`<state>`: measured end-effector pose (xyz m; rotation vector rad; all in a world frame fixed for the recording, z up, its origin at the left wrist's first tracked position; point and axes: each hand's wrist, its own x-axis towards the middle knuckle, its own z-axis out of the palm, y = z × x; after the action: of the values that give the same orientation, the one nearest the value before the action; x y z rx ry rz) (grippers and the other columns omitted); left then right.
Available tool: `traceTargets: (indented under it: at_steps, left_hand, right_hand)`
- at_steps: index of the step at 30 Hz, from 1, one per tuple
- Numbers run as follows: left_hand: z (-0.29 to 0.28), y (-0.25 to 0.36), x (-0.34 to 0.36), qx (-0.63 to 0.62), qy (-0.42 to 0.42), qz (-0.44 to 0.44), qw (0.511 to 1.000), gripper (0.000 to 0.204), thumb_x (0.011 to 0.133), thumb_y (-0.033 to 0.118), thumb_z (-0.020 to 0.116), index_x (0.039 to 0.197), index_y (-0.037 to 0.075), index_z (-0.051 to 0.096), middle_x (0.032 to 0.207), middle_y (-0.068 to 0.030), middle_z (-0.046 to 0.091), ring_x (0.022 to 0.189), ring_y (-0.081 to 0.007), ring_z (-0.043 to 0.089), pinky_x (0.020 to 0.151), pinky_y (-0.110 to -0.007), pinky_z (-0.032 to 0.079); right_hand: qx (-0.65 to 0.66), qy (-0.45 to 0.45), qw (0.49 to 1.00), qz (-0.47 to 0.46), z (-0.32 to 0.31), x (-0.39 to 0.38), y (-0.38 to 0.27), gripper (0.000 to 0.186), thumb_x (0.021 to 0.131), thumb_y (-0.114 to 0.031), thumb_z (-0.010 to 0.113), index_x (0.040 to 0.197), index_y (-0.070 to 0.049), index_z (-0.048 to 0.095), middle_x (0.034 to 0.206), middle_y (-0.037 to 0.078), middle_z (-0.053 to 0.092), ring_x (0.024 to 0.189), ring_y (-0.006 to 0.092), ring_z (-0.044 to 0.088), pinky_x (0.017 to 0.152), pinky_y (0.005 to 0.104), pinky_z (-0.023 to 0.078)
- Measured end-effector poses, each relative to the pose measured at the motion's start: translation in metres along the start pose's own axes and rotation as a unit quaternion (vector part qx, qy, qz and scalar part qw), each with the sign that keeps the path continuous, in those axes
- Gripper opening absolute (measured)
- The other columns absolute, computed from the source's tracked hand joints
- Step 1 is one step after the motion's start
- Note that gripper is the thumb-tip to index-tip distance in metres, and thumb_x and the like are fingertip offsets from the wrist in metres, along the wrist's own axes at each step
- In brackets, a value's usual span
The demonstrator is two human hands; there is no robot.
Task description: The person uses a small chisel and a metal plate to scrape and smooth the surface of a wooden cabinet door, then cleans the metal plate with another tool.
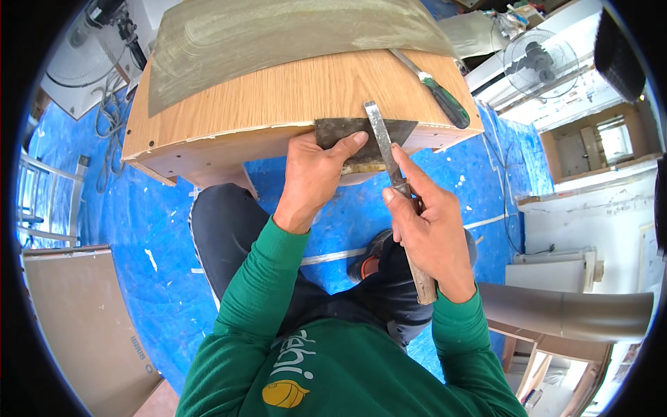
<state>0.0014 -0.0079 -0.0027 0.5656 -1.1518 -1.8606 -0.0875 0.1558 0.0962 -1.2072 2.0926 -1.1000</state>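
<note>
My left hand [311, 174] grips a dark, thin rectangular plate [358, 136], thumb on top, at the front edge of a wood-grain panel. The plate's lower edge looks yellowish and worn. In my right hand [431, 226] is a chisel [379, 132] with a speckled metal blade and a worn wooden handle. Its blade lies across the plate, the tip pointing away from me over the panel; my index finger and thumb rest along it. A screwdriver-like tool with a green and black handle [446, 101] lies on the panel to the right.
A greyish-brown flexible sheet [292, 35] covers the far part of the wooden cabinet [278, 94]. Blue sheeting [153, 229] spreads over the floor. Fans [538, 66] stand at both far sides. A board [83, 313] leans at left; a rolled sheet [577, 313] lies at right.
</note>
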Motion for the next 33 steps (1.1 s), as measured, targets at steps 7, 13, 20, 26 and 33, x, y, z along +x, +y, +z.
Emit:
traceTargets:
  at_steps: [7,13,20,26,33]
  left_hand:
    - [0.001,-0.005,-0.005,0.025,0.018,0.026,0.999,0.021,0.100,0.006,0.084,0.118,-0.005,0.083,0.108,-0.0064,0.085,0.094,-0.0116,0.073,0.083,-0.031,0.060]
    - [0.002,-0.002,0.000,-0.017,-0.003,0.025,1.000,0.022,0.101,0.006,0.082,0.120,-0.006,0.080,0.108,-0.0081,0.085,0.093,-0.0119,0.074,0.083,-0.032,0.060]
    - [-0.003,-0.004,0.002,0.004,-0.013,-0.009,1.000,0.025,0.101,0.008,0.084,0.122,-0.005,0.081,0.115,-0.0101,0.083,0.102,-0.0159,0.076,0.093,-0.033,0.062]
    - [0.001,0.004,0.000,0.028,-0.005,-0.006,1.000,0.024,0.101,0.007,0.084,0.122,-0.004,0.081,0.115,-0.0090,0.084,0.101,-0.0157,0.076,0.093,-0.033,0.062]
    - [0.001,0.002,-0.003,0.013,-0.012,-0.013,1.000,0.023,0.102,0.008,0.083,0.122,-0.004,0.081,0.113,-0.0078,0.084,0.099,-0.0134,0.075,0.090,-0.032,0.062]
  right_hand:
    - [-0.086,0.040,0.994,-0.051,0.014,0.017,-0.011,0.055,0.107,-0.011,0.071,0.161,-0.003,0.061,0.075,0.009,0.065,0.061,0.0131,0.058,0.059,0.0332,0.051]
    - [-0.068,0.010,0.997,-0.037,0.008,0.065,-0.010,0.055,0.104,-0.016,0.071,0.156,0.002,0.062,0.076,0.024,0.066,0.061,0.0281,0.062,0.065,0.0444,0.053]
    - [0.156,0.092,0.981,-0.066,-0.005,0.006,-0.027,0.070,0.108,-0.004,0.069,0.173,-0.009,0.045,0.082,0.000,0.068,0.063,0.0069,0.058,0.056,0.0271,0.050]
    - [0.079,0.028,0.996,0.027,0.004,-0.017,0.006,0.065,0.115,-0.012,0.061,0.176,-0.011,0.040,0.091,0.005,0.068,0.060,0.0083,0.061,0.050,0.0252,0.049]
    - [0.068,-0.010,0.997,0.019,-0.001,-0.005,-0.001,0.062,0.116,-0.013,0.060,0.175,-0.010,0.042,0.083,0.002,0.062,0.058,0.0090,0.059,0.050,0.0269,0.047]
